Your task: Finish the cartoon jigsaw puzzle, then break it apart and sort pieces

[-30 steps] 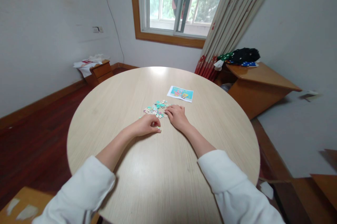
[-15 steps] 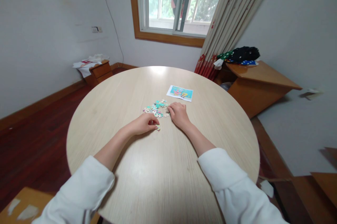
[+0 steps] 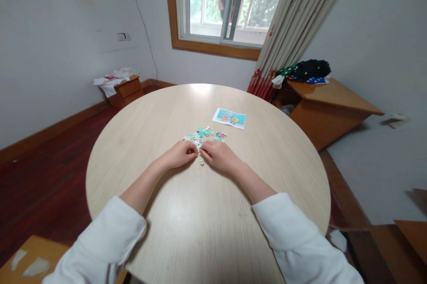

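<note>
A loose heap of small jigsaw puzzle pieces (image 3: 201, 132), some teal and some pale side up, lies near the middle of the round table (image 3: 207, 230). My left hand (image 3: 181, 154) rests at the heap's near left side, thumb and fingers closed together; what they hold, if anything, is hidden. Opposite it, my right hand (image 3: 218, 154) pinches at a small greenish puzzle piece, mostly covered by the fingers. The fingertips of both hands nearly meet. Just below them a single puzzle piece (image 3: 202, 162) lies on the tabletop.
Beyond the heap lies a printed picture sheet (image 3: 230, 118) with cartoon figures on teal. A wooden cabinet (image 3: 333, 97) with dark cloth (image 3: 310, 69) stands at the right, and a small wooden stand (image 3: 128, 88) at the back left. A curtain (image 3: 293, 22) hangs beside the window.
My right hand has moved left and nearer from the heap's right side, uncovering pieces there. My left hand has come slightly off the single piece, which stays on the table.
</note>
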`<state>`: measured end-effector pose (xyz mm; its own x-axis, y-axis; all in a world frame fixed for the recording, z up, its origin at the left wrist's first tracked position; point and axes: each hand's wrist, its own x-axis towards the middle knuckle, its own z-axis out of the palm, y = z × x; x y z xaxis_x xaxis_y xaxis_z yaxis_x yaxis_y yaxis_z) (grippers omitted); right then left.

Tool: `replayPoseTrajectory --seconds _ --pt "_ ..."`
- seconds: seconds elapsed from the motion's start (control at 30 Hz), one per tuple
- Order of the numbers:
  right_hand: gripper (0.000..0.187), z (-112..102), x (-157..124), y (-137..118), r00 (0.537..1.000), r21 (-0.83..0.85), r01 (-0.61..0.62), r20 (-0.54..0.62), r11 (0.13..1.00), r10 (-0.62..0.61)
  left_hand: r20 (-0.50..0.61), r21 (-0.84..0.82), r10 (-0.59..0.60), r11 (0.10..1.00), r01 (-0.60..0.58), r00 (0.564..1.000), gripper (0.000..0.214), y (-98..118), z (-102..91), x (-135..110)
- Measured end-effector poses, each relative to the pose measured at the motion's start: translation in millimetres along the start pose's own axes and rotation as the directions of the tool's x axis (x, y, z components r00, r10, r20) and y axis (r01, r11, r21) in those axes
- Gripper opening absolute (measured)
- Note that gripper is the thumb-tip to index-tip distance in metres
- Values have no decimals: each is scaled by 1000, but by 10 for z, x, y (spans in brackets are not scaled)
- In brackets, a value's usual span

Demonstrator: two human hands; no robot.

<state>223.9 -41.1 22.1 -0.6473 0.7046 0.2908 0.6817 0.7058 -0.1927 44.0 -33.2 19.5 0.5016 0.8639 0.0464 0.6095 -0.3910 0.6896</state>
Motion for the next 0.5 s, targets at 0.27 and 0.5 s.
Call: replayPoseTrajectory --seconds 0.27,0.5 --pt "21 -163 -16 -101 986 -209 -18 161 978 53 30 -13 -18 1000 18 999 15 25 -18 -5" --pt "20 -243 -76 -221 969 -161 -19 241 987 58 48 -40 -21 999 23 999 12 41 -19 -8"
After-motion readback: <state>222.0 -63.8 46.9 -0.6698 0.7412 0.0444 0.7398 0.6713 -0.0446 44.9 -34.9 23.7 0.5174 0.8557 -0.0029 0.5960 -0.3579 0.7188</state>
